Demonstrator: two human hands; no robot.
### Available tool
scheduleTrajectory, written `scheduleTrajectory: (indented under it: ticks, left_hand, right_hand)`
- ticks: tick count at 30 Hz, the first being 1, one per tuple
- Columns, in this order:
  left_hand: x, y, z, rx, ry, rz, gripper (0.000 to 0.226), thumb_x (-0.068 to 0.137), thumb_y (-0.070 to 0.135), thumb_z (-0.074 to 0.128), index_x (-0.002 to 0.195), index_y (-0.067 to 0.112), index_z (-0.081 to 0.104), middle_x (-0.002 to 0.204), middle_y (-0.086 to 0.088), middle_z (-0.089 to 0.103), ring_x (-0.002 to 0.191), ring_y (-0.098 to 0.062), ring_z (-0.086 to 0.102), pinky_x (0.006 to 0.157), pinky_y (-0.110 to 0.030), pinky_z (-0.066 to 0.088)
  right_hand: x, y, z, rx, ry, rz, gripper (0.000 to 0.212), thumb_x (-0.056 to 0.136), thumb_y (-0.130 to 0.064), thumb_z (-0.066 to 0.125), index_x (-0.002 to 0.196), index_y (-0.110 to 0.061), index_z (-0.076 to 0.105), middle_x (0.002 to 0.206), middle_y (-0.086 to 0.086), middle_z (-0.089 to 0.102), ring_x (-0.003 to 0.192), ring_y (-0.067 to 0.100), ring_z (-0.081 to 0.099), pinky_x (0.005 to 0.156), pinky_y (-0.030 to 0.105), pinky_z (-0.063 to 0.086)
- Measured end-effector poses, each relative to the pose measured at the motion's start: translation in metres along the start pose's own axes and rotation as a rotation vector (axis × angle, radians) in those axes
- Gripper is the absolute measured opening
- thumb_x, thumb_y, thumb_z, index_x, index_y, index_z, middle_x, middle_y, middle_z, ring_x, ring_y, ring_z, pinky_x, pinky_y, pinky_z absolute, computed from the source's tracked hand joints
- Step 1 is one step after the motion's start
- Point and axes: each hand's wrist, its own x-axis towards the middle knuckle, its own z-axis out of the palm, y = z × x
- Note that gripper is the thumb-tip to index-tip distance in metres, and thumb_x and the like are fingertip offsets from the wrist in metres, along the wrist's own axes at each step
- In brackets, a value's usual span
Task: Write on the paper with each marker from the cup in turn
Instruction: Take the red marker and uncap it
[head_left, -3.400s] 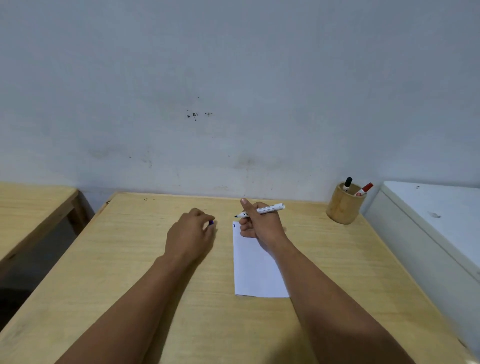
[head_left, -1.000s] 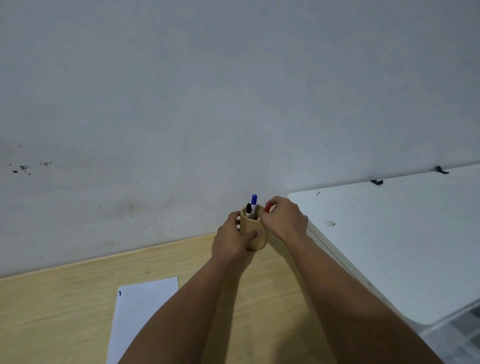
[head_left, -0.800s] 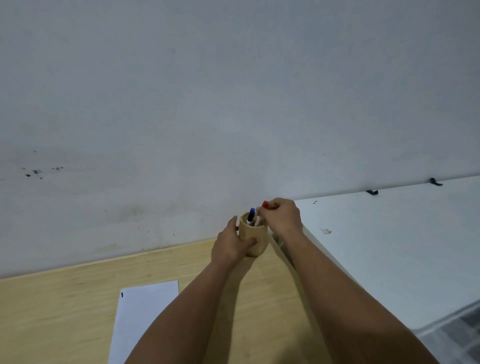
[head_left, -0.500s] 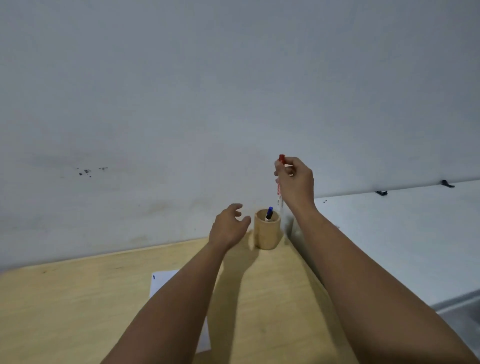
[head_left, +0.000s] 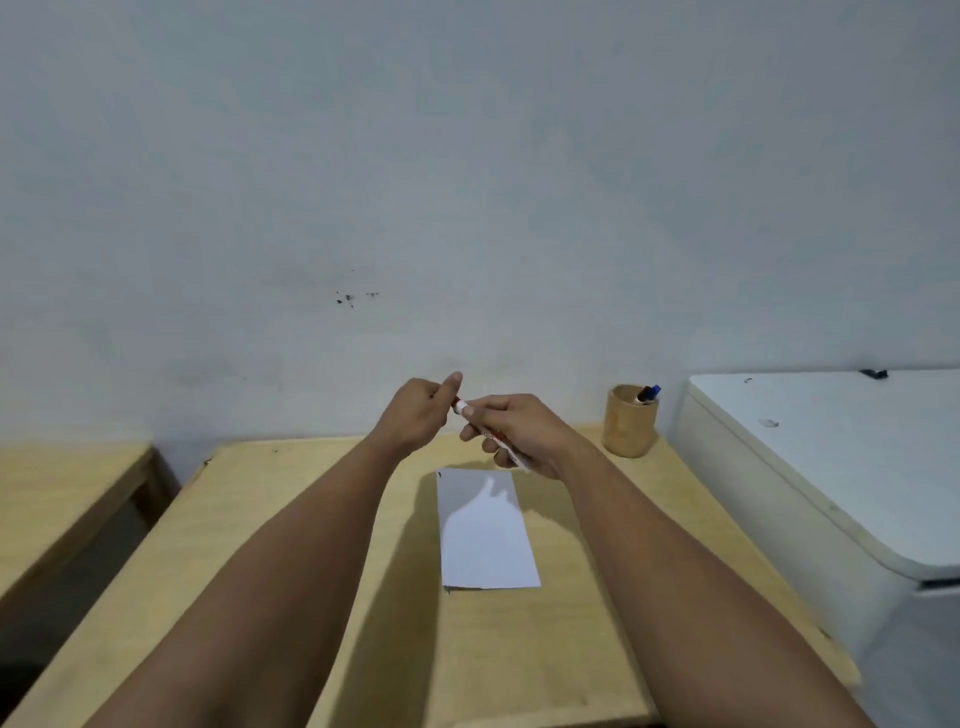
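Above the far end of the white paper (head_left: 485, 535) both hands meet around a red marker (head_left: 461, 407). My right hand (head_left: 519, 434) grips its white barrel, which slants down to the right. My left hand (head_left: 418, 413) pinches the red cap end. A small dark mark sits at the paper's far left corner. The wooden cup (head_left: 629, 421) stands at the table's far right corner with a blue-capped marker (head_left: 648, 393) and a dark-tipped one in it.
The paper lies on a light wooden table (head_left: 291, 545) against a grey wall. A second wooden table (head_left: 57, 493) stands to the left across a gap. A white cabinet (head_left: 831, 467) adjoins the right side, higher than the table.
My right hand lifted the red marker out of the cup and carried it left over the paper. My left hand left the cup and took hold of the marker's cap end.
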Motion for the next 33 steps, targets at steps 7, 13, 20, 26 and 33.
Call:
scheduleTrajectory:
  ticks: [7, 13, 20, 26, 33]
  left_hand:
    - [0.008, -0.057, -0.064, 0.125, 0.233, -0.121, 0.059, 0.107, 0.048, 0.039, 0.062, 0.013, 0.057, 0.086, -0.003, 0.068, 0.076, -0.029, 0.062, 0.072, -0.037, 0.045]
    - [0.006, -0.115, -0.012, 0.931, -0.027, 0.012, 0.050, 0.107, 0.049, 0.027, 0.114, 0.015, 0.063, 0.116, -0.009, 0.069, 0.106, -0.034, 0.067, 0.078, -0.039, 0.041]
    - [0.007, -0.161, 0.012, 1.044, 0.045, 0.152, 0.037, 0.102, 0.047, 0.049, 0.098, 0.015, 0.068, 0.091, -0.006, 0.069, 0.076, -0.033, 0.071, 0.072, -0.034, 0.050]
    - [0.004, -0.148, 0.001, 1.002, 0.034, 0.048, 0.055, 0.098, 0.066, 0.035, 0.113, 0.019, 0.058, 0.110, -0.002, 0.068, 0.096, -0.027, 0.070, 0.070, -0.036, 0.043]
    - [-0.015, -0.128, -0.013, 0.904, 0.136, 0.075, 0.041, 0.102, 0.055, 0.042, 0.114, 0.018, 0.054, 0.106, -0.001, 0.065, 0.092, -0.028, 0.068, 0.065, -0.036, 0.046]
  right_hand:
    - [0.022, 0.030, 0.028, -0.225, 0.213, -0.210, 0.012, 0.102, -0.021, 0.072, 0.110, -0.030, 0.074, 0.085, 0.010, 0.080, 0.062, 0.013, 0.057, 0.062, 0.027, 0.048]
    - [0.045, 0.048, 0.016, 0.233, 0.387, -0.037, 0.017, 0.109, -0.010, 0.056, 0.103, -0.020, 0.069, 0.097, 0.012, 0.071, 0.062, 0.022, 0.061, 0.052, 0.028, 0.046]
    - [0.056, 0.052, 0.007, 0.547, 0.416, 0.029, 0.029, 0.100, -0.011, 0.059, 0.116, -0.017, 0.083, 0.106, 0.013, 0.083, 0.072, 0.025, 0.075, 0.060, 0.031, 0.052]
    - [0.048, 0.054, 0.002, 0.574, 0.362, 0.029, 0.036, 0.103, -0.003, 0.049, 0.122, -0.018, 0.076, 0.113, 0.011, 0.085, 0.087, 0.028, 0.080, 0.071, 0.033, 0.054]
    - [0.025, 0.061, 0.008, 0.223, 0.388, -0.082, 0.026, 0.099, -0.014, 0.072, 0.123, -0.023, 0.073, 0.110, 0.009, 0.084, 0.083, 0.020, 0.079, 0.075, 0.037, 0.054]
